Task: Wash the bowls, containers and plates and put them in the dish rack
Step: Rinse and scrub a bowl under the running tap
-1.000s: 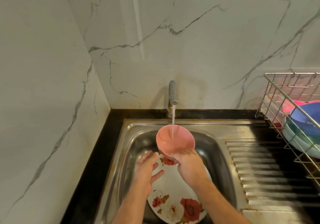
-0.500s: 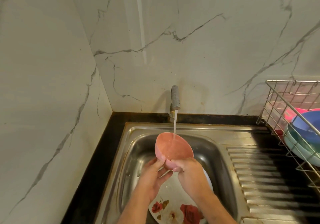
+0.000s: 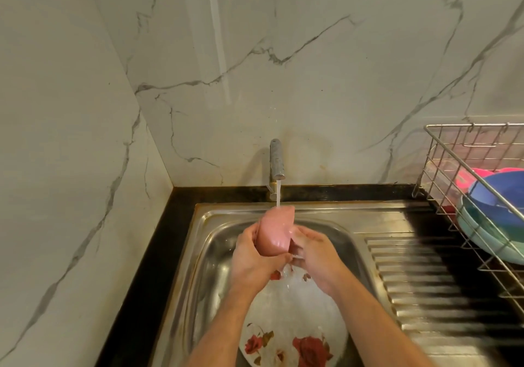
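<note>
— Where's the pink bowl (image 3: 274,232)?
— Over the sink (image 3: 215,242), under the tap (image 3: 276,158), water running onto it. The left hand (image 3: 253,259) grips its left side, the right hand (image 3: 314,256) its right, fingers curled round it.
— Below?
— A rose-patterned plate (image 3: 295,335) lies in the basin. Right, the dish rack (image 3: 453,168) holds a blue bowl (image 3: 499,196).
</note>
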